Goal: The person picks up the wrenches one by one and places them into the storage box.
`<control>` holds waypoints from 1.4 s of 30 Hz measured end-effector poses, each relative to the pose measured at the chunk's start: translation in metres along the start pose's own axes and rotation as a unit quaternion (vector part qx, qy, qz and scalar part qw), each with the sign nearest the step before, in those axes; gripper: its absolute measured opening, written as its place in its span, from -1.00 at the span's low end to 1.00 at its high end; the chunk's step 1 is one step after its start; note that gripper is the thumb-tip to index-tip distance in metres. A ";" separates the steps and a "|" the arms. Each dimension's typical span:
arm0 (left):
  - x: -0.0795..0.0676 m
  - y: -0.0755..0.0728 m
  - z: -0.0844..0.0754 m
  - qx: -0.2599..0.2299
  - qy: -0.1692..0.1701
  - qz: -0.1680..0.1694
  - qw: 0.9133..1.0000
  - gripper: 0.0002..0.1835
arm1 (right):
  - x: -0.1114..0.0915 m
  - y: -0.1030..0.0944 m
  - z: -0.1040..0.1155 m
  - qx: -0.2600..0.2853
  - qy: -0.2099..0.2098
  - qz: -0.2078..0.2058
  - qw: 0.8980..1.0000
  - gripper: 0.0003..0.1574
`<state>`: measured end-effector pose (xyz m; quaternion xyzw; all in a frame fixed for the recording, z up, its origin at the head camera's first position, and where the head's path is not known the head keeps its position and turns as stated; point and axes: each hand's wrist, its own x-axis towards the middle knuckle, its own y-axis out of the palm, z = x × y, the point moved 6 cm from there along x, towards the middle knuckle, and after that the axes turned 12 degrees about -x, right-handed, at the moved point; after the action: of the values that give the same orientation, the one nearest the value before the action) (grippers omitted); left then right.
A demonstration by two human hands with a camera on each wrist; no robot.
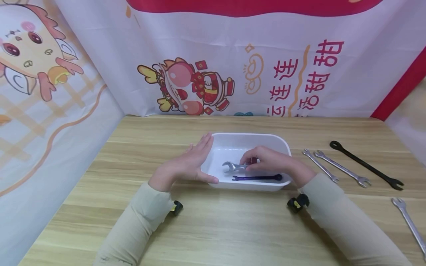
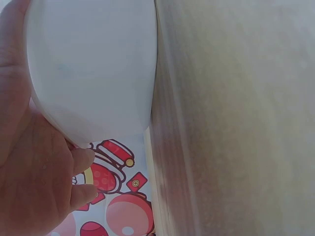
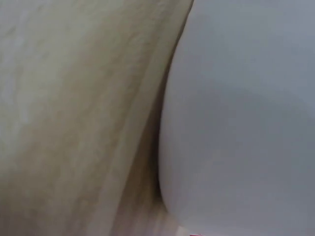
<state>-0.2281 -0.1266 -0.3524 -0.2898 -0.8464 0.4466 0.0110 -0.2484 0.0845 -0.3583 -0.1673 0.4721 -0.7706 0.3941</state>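
A white plastic bin (image 1: 229,142) stands on the wooden table. My left hand (image 1: 186,163) rests against its left end, fingers straight along the side and thumb at the front rim. In the left wrist view, that hand (image 2: 34,162) lies along the white wall (image 2: 93,73). Inside the bin, my right hand (image 1: 270,159) holds a silver open-end wrench (image 1: 233,167) by its shaft, jaw end to the left. Close in front of it, a dark purple wrench (image 1: 256,178) lies on the bin floor. Only the bin's outer wall (image 3: 241,132) and table show in the right wrist view.
To the right of the bin lie two silver wrenches, a shorter one (image 1: 320,165) and a longer one (image 1: 342,169), then a long black wrench (image 1: 366,165). Another silver wrench (image 1: 411,221) is near the right edge. A printed cloth (image 1: 249,66) hangs behind the table.
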 end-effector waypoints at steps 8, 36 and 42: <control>0.000 0.000 0.000 0.003 0.003 0.001 1.000 0.45 | 0.001 0.004 -0.002 0.000 0.006 0.004 1.000 -0.69; 0.000 0.000 -0.001 0.004 0.011 0.001 1.000 0.45 | 0.002 0.010 -0.004 -0.005 0.001 0.018 1.000 -0.77; 0.000 0.000 -0.001 0.002 0.010 0.002 1.000 0.45 | 0.001 0.011 -0.004 -0.024 -0.006 0.012 1.000 -0.77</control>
<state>-0.2280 -0.1258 -0.3515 -0.2958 -0.8448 0.4455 0.0196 -0.2468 0.0838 -0.3697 -0.1756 0.4906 -0.7531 0.4017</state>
